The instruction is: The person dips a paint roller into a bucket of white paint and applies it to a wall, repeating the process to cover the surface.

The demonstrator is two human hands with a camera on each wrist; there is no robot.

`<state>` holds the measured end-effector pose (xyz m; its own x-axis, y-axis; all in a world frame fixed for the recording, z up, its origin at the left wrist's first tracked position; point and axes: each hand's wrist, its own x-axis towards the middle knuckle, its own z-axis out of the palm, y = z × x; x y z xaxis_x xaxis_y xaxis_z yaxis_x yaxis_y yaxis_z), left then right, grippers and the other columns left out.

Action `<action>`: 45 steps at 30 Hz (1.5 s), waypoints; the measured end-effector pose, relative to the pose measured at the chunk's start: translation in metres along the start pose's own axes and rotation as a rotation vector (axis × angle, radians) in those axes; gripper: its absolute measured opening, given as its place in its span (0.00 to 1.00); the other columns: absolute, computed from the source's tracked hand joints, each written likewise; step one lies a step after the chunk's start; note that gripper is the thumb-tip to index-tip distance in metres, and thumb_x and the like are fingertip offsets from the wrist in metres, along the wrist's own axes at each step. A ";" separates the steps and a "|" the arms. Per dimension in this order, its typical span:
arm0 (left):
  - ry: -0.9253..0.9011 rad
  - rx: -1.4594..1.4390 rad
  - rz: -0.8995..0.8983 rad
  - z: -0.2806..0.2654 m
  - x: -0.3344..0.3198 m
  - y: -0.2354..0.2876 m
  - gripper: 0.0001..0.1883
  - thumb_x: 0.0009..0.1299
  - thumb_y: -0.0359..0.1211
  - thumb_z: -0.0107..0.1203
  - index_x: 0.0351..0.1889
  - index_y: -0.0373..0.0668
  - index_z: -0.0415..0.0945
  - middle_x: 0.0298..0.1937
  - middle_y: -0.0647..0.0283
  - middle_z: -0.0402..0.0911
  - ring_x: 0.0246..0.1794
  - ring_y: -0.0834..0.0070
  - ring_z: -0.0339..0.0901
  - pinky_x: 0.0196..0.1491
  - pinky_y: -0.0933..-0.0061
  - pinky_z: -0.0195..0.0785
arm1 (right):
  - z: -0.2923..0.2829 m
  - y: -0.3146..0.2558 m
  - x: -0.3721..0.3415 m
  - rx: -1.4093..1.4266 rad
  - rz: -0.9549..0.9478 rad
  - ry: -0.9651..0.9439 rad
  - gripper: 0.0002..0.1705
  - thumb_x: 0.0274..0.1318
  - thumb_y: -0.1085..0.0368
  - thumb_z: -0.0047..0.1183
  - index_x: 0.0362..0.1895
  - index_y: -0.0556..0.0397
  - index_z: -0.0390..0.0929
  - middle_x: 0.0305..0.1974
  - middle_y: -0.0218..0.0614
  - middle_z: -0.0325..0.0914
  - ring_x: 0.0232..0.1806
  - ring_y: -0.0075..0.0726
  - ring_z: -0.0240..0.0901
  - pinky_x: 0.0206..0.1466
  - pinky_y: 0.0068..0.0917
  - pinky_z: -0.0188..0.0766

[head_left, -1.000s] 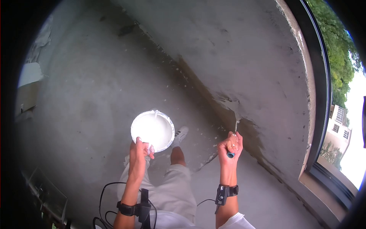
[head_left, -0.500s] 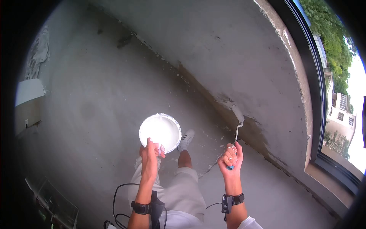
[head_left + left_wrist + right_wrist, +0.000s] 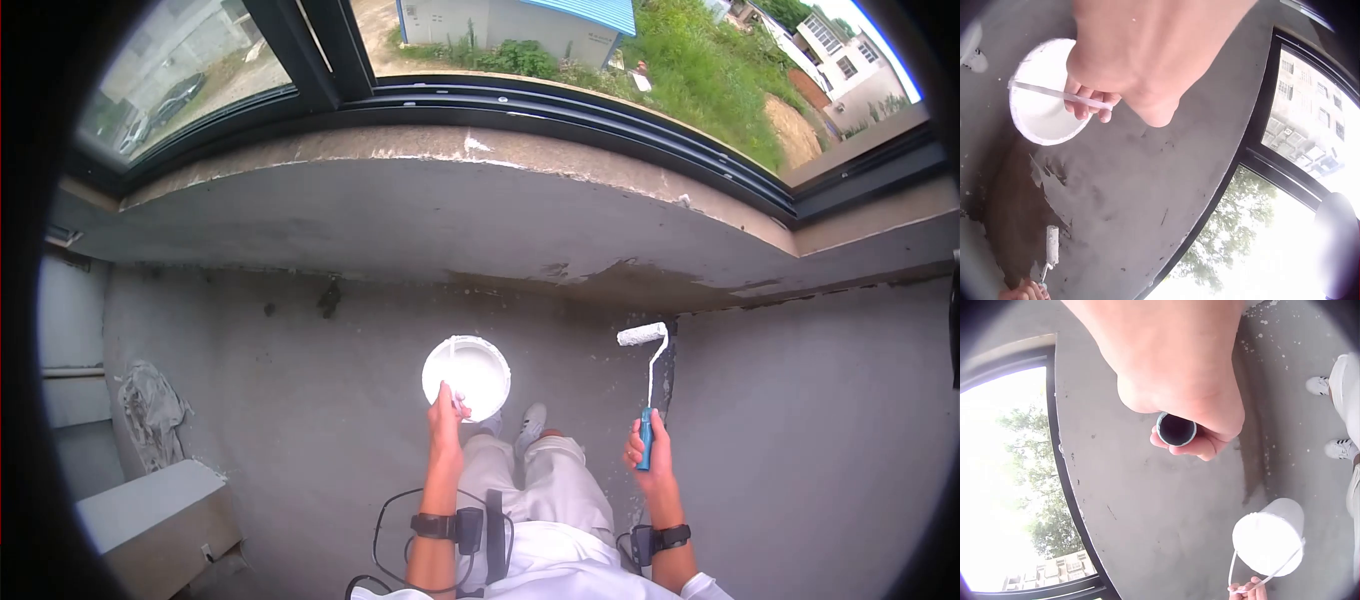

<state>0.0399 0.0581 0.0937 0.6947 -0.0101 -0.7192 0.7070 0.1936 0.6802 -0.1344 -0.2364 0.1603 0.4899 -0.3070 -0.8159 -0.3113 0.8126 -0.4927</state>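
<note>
Head view: my right hand [image 3: 652,455] is wrapped firmly round the blue handle [image 3: 645,438] of a paint roller [image 3: 642,334], which points towards twelve o'clock with its white sleeve reaching off to nine. My left hand [image 3: 447,425] is clamped on the bail [image 3: 1035,90] of a white bucket [image 3: 506,372]; the roller sleeve lies between two and three o'clock from it. White liquid [image 3: 482,372], probably paint, fills the bucket's visible inside.

Half a second ago the sleeve looked to be against the low wall [image 3: 400,215]. Now it shows against the floor [image 3: 300,420], with the wall's dark patch [image 3: 650,280] at twelve o'clock from it and a gap between them. My gaze has swung too: the window frame [image 3: 500,101], which stood around two o'clock, now spans twelve.

I judge from this that the rolling is paused between strokes, with the dark patch not fully covered. How much liquid the sleeve carries I cannot tell.

Left wrist view puts the bucket at ten o'clock and the roller between seven and eight. Right wrist view has the bucket between four and five, tilted, my left fingers [image 3: 1259,590] curled round its bail.
</note>
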 end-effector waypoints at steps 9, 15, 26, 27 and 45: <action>0.034 0.028 -0.071 -0.043 0.016 0.016 0.23 0.75 0.54 0.49 0.33 0.43 0.68 0.31 0.65 0.68 0.30 0.73 0.66 0.49 0.66 0.69 | -0.098 0.068 -0.008 -1.014 -0.466 0.475 0.22 0.61 0.49 0.58 0.38 0.57 0.73 0.26 0.47 0.79 0.29 0.53 0.80 0.38 0.46 0.74; 0.151 0.036 -0.227 -0.083 0.030 0.036 0.27 0.76 0.57 0.42 0.28 0.42 0.66 0.21 0.65 0.64 0.23 0.72 0.65 0.46 0.64 0.73 | -0.127 0.111 -0.009 -0.871 -0.285 0.575 0.22 0.62 0.48 0.55 0.38 0.57 0.76 0.37 0.53 0.82 0.44 0.62 0.78 0.47 0.53 0.72; 0.162 0.178 -0.191 -0.140 0.127 0.034 0.17 0.77 0.47 0.46 0.34 0.43 0.67 0.29 0.65 0.66 0.29 0.72 0.67 0.49 0.64 0.71 | -0.172 0.172 0.058 -0.745 -0.032 0.651 0.22 0.61 0.49 0.55 0.43 0.57 0.77 0.42 0.51 0.82 0.47 0.62 0.78 0.50 0.51 0.72; 0.169 0.212 -0.178 -0.145 0.136 0.033 0.17 0.77 0.46 0.46 0.34 0.43 0.68 0.29 0.65 0.67 0.30 0.72 0.67 0.49 0.64 0.71 | -0.173 0.183 0.066 -0.737 -0.019 0.655 0.21 0.60 0.50 0.56 0.43 0.57 0.77 0.41 0.51 0.82 0.47 0.61 0.78 0.50 0.50 0.72; 0.135 0.590 0.078 -0.118 0.449 -0.178 0.13 0.69 0.37 0.49 0.24 0.41 0.73 0.20 0.67 0.68 0.21 0.78 0.67 0.33 0.72 0.71 | -0.142 0.263 0.413 -1.115 -0.613 0.559 0.15 0.63 0.58 0.58 0.45 0.54 0.71 0.22 0.30 0.72 0.13 0.25 0.63 0.16 0.25 0.58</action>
<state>0.2110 0.1348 -0.3671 0.7521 0.1139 -0.6492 0.6352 -0.3883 0.6677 -0.1293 -0.2195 -0.3497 0.4783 -0.8371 -0.2655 -0.7753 -0.2606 -0.5753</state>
